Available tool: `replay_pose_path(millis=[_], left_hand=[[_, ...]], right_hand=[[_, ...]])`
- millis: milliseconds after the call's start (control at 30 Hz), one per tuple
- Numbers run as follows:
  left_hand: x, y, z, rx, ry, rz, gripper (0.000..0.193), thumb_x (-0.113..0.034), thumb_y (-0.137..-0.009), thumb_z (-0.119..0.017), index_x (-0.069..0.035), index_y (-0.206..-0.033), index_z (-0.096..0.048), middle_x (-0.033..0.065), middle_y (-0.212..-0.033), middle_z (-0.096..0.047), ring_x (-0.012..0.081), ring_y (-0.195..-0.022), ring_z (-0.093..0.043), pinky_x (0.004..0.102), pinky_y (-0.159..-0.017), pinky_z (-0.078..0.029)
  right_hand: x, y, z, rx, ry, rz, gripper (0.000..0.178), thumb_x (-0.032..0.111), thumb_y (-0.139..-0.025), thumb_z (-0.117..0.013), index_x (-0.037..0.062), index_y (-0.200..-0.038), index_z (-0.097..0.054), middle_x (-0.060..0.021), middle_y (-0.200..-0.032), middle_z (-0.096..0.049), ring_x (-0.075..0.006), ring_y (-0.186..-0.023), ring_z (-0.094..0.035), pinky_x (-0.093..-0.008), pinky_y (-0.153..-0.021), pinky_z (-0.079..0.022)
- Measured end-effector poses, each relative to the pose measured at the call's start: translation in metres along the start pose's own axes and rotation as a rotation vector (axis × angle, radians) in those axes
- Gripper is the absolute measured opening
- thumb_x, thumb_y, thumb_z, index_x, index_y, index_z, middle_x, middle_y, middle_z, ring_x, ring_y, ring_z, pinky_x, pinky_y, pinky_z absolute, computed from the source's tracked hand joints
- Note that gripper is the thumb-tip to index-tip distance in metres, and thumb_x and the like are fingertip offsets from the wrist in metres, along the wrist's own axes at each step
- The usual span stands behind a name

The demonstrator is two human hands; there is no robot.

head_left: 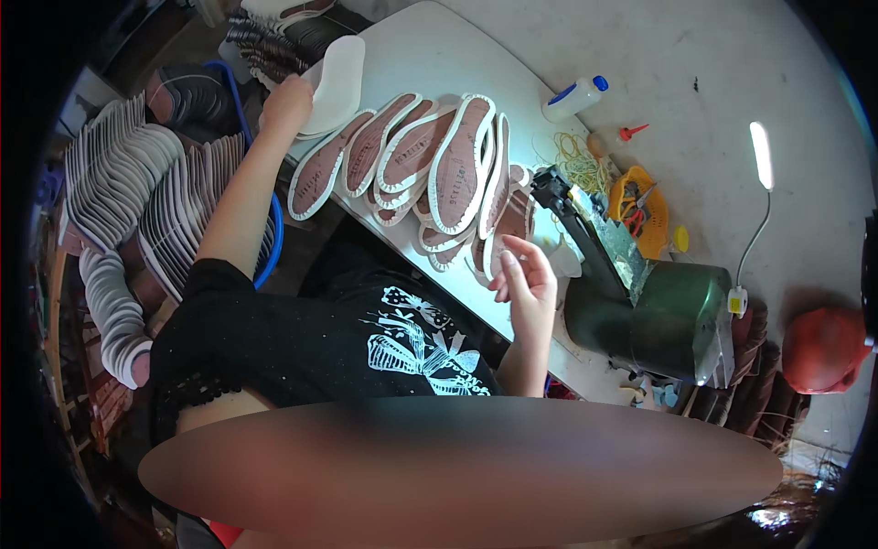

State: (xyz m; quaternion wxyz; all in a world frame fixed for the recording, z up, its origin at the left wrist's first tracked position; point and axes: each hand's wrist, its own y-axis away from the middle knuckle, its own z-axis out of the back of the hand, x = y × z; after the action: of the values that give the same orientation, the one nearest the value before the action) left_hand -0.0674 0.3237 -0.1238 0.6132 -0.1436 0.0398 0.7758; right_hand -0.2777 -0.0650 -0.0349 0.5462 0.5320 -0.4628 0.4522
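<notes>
Fingers [294, 91] of the left hand [287, 102] were closed around the lower edge of a plain white foam insole [335, 78], holding it tilted above the far left corner of the white worktable [430, 46]. Right hand [526, 274] hung above the near table edge, fingers loosely curled and apart, gripping nothing that could be made out; thumb and forefinger were near each other.

Between the hands lay a fanned, overlapping row of reddish-brown shoe insoles with white rims [430, 169], printed side up; each carried a small dark stamp along its length, too fine to make out. The held insole sat just beyond the left end of this row.

Right of the row: a white squeeze bottle with blue cap [573, 97] lying on its side, a loose tangle of yellow rubber bands [576, 160], a small red pin-shaped piece [631, 132], an orange plastic basket [640, 210] containing red-handled scissors. A dark green cylindrical machine [668, 316] stood at the near right corner, with a black arm running toward the insoles. A lit white strip lamp on a flexible neck [760, 156] stood beside it.

Left of the table, below it, stacks of white soles [119, 174] stood on edge, well apart from the right hand.
</notes>
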Motion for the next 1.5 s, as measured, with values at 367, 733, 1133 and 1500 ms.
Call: replay_pose_path(millis=[367, 733, 1133, 1500], left_hand=[[-0.128, 0.122, 0.123, -0.176, 0.433, -0.499, 0.011, -0.008, -0.09, -0.043, 0.0, -0.096, -0.047, 0.0183, -0.091, -0.05, 0.0399, -0.084, -0.054, 0.0437, -0.069, -0.043], [-0.195, 0.176, 0.105, -0.038, 0.945, -0.81, 0.039, -0.028, -0.082, -0.066, -0.002, -0.108, -0.052, 0.0132, -0.111, -0.052, 0.0207, -0.101, -0.053, 0.0307, -0.083, -0.043], [-0.227, 0.186, 0.065, 1.117, 1.84, -0.223, 0.026, -0.021, -0.09, -0.059, 0.0, -0.104, -0.054, 0.0034, -0.094, -0.061, 0.0049, -0.082, -0.057, 0.0189, -0.074, -0.045], [-0.206, 0.165, 0.05, 1.041, 1.46, -0.392, 0.027, -0.024, -0.085, -0.065, 0.001, -0.093, -0.061, -0.0001, -0.077, -0.061, 0.0029, -0.07, -0.054, 0.0195, -0.063, -0.044]], right_hand=[[-0.004, -0.005, -0.027, 0.126, -0.274, 0.132, 0.038, 0.023, -0.096, -0.045, -0.0055, -0.121, -0.047, -0.0166, -0.103, -0.061, -0.0171, -0.085, -0.062, -0.0276, -0.071, -0.049], [0.019, -0.01, -0.025, -0.094, -0.51, 0.279, 0.028, 0.014, -0.094, -0.051, -0.0045, -0.115, -0.051, -0.012, -0.105, -0.062, -0.0173, -0.093, -0.06, -0.0293, -0.083, -0.047], [-0.034, -0.014, -0.011, 0.011, -0.864, 0.094, 0.075, 0.048, -0.08, -0.065, -0.0021, -0.129, -0.04, -0.0139, -0.125, -0.051, -0.0253, -0.112, -0.053, -0.0405, -0.095, -0.044], [0.021, -0.011, 0.024, 0.221, -0.231, -0.121, 0.024, 0.006, -0.08, -0.067, -0.0057, -0.1, -0.06, -0.0103, -0.083, -0.066, -0.0136, -0.069, -0.064, -0.0236, -0.058, -0.054]])
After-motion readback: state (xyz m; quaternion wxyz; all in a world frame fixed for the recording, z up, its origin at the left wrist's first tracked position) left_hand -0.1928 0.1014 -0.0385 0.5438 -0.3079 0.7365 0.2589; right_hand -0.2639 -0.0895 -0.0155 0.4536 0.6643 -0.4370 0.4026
